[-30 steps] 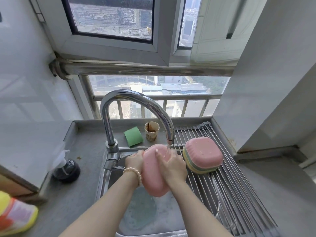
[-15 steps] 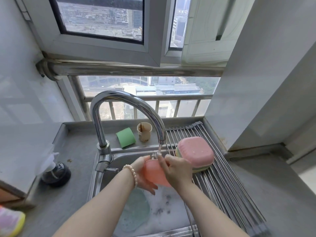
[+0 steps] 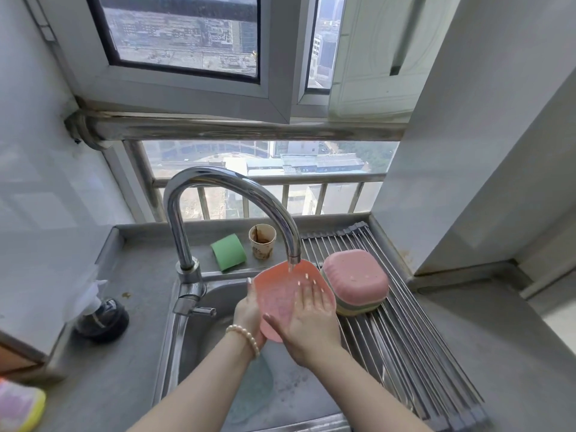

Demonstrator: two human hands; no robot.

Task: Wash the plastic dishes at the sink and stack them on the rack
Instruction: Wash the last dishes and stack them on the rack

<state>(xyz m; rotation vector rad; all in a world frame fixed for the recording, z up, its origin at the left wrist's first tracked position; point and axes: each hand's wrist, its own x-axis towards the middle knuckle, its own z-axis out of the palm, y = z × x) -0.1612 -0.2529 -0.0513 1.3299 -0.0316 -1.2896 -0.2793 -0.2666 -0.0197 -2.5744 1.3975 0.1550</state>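
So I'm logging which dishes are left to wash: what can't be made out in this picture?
- Head view: the teal dish in the sink lies under foamy water and the left forearm, so its shape is unclear.
- The stack on the rack: only the edges under the pink top dish show, so no count.
- The bottom-left colourful object is cut off and blurred.

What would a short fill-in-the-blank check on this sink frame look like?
1. Water from the faucet falls onto the ____ dish held in both hands.
2. The stack of dishes rests upside down on the ____.
3. The bead bracelet is on the ____ wrist.
4. The right hand lies flat on the dish with its fingers ____.

Missing words: pink; rack; left; straight
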